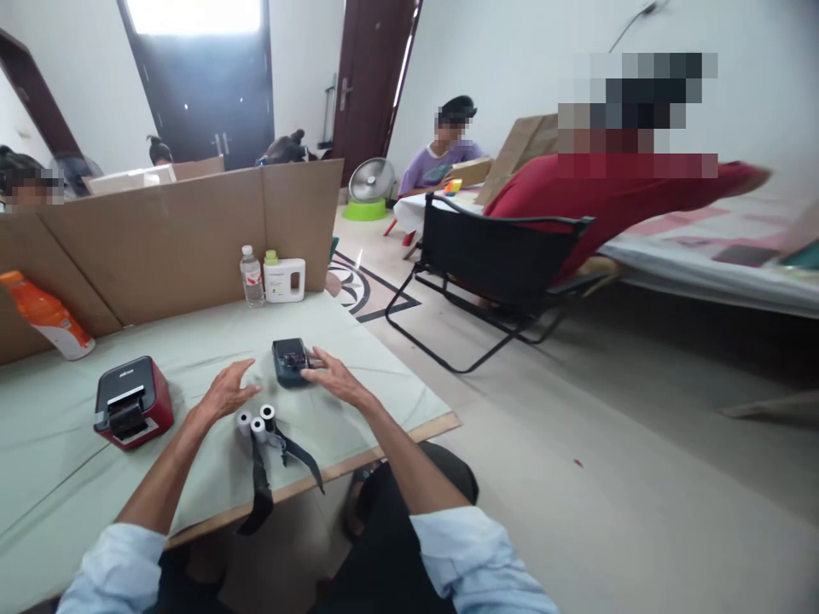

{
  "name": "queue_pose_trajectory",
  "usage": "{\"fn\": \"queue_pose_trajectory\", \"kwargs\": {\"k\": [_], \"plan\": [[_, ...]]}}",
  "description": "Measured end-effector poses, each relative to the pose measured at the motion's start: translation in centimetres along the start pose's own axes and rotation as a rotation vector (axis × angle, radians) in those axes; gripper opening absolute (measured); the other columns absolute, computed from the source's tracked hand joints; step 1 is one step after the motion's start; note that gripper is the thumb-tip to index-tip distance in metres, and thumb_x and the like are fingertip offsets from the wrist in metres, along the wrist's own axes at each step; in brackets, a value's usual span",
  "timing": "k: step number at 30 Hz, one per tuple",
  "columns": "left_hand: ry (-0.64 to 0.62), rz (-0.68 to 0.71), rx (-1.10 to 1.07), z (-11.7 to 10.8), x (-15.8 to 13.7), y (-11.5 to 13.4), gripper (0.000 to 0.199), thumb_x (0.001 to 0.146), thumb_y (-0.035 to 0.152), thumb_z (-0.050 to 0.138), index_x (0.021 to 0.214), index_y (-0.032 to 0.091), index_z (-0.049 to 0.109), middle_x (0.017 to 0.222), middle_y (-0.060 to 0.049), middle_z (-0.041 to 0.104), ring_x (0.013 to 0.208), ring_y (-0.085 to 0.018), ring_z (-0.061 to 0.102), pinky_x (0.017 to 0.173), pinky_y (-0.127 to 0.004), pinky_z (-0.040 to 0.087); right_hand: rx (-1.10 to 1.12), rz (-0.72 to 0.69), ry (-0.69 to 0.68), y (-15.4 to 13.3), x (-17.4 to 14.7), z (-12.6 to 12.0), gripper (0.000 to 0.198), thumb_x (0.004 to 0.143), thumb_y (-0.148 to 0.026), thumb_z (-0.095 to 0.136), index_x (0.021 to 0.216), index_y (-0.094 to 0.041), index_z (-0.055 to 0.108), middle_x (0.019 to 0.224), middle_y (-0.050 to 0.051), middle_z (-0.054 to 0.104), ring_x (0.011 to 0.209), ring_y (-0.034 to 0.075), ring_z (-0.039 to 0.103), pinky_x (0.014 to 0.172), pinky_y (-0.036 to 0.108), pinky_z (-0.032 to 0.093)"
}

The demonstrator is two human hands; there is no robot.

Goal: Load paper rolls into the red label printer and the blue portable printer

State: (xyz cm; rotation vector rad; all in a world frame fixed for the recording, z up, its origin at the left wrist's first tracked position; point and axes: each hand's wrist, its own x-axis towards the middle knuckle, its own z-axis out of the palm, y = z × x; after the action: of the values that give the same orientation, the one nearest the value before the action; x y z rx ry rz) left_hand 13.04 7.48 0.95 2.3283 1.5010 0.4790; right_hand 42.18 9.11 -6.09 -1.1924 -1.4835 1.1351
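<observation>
A small dark handheld device (286, 362), perhaps a portable printer, lies on the pale green tabletop (358, 384). At its right edge is my right hand (336, 378), thumb and fingers apart; the fingertips reach the device, but no grip round it shows. My left hand (227, 392) hovers left of the device, fingers spread and holding nothing. Just below it stand three small white paper rolls (258, 426), with dark strips (259, 486) trailing past the table's front edge. To the left sits a red and black label printer (133, 401) with a dark strip at its front.
A cardboard screen (172, 239) lines the table's back. Before it stand a clear bottle (252, 277), a white jug (285, 280) and an orange-and-white bottle (51, 315). A person in red (556, 196) sits in a black folding chair (499, 256) at right; other people sit beyond.
</observation>
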Motion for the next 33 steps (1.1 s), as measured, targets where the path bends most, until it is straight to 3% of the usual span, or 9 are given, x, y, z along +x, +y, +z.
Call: {"fn": "queue_pose_trajectory", "kwargs": {"k": [3, 6, 10, 16, 20, 24, 33], "plan": [[-0.135, -0.083, -0.099, 1.3, 2.8, 0.6, 0.087, 0.079, 0.037, 0.077, 0.156, 0.015, 0.044, 0.148, -0.02, 0.06, 0.122, -0.033, 0.067, 0.104, -0.044, 0.054, -0.089, -0.099, -0.068, -0.3, -0.1, 0.4, 0.079, 0.075, -0.048, 0.083, 0.143, -0.017, 0.057, 0.139, 0.016, 0.064, 0.117, 0.03, 0.064, 0.1, 0.044, 0.054], [-0.157, -0.112, -0.155, 2.4, 4.7, 1.2, 0.096, 0.071, 0.036, 0.083, 0.155, 0.014, 0.042, 0.144, -0.022, 0.063, 0.111, -0.032, 0.071, 0.095, -0.042, 0.056, -0.219, -0.172, -0.068, -0.4, 0.1, 0.5, 0.072, 0.075, -0.042, 0.084, 0.138, -0.017, 0.059, 0.125, 0.012, 0.069, 0.11, 0.029, 0.064, 0.098, 0.042, 0.052], [-0.125, -0.03, -0.131, 3.6, 6.0, 1.3, 0.069, 0.068, 0.034, 0.082, 0.132, 0.014, 0.063, 0.119, -0.014, 0.075, 0.095, -0.029, 0.071, 0.088, -0.04, 0.056, -0.336, -0.202, -0.018, 0.3, 0.3, 0.9, 0.072, 0.074, -0.037, 0.084, 0.137, -0.016, 0.057, 0.122, 0.012, 0.069, 0.111, 0.03, 0.062, 0.099, 0.043, 0.049], [-0.095, 0.02, -0.146, 4.4, 6.2, 1.4, 0.053, 0.072, 0.035, 0.077, 0.12, 0.016, 0.067, 0.105, -0.009, 0.076, 0.087, -0.026, 0.069, 0.084, -0.037, 0.054, -0.392, -0.224, 0.037, 1.7, 0.0, 1.4, 0.075, 0.079, -0.035, 0.077, 0.147, -0.016, 0.051, 0.131, 0.016, 0.065, 0.119, 0.033, 0.06, 0.104, 0.047, 0.046], [-0.099, 0.053, -0.165, 4.1, 5.8, 1.7, 0.047, 0.073, 0.031, 0.073, 0.117, 0.016, 0.069, 0.099, -0.006, 0.076, 0.084, -0.024, 0.067, 0.082, -0.035, 0.054, -0.371, -0.257, 0.082, 2.3, 0.2, 1.9, 0.076, 0.077, -0.034, 0.079, 0.146, -0.018, 0.053, 0.131, 0.014, 0.066, 0.12, 0.032, 0.059, 0.106, 0.048, 0.046], [-0.041, 0.071, -0.18, 2.7, 4.7, 1.0, 0.057, 0.073, 0.028, 0.073, 0.129, 0.018, 0.065, 0.108, -0.007, 0.075, 0.088, -0.024, 0.068, 0.086, -0.036, 0.054, -0.344, -0.318, 0.094, 1.3, 1.0, 3.3, 0.073, 0.075, -0.033, 0.081, 0.142, -0.018, 0.055, 0.131, 0.014, 0.065, 0.119, 0.032, 0.059, 0.105, 0.048, 0.047], [0.114, -0.023, -0.178, -0.6, -1.6, -4.2, 0.063, 0.075, 0.031, 0.072, 0.136, 0.016, 0.061, 0.118, -0.011, 0.074, 0.097, -0.028, 0.069, 0.093, -0.042, 0.055, -0.249, -0.382, -0.24, -2.8, 2.7, 8.7, 0.05, 0.08, -0.027, 0.077, 0.127, -0.018, 0.063, 0.113, 0.007, 0.067, 0.094, 0.023, 0.063, 0.084, 0.034, 0.052]]}}
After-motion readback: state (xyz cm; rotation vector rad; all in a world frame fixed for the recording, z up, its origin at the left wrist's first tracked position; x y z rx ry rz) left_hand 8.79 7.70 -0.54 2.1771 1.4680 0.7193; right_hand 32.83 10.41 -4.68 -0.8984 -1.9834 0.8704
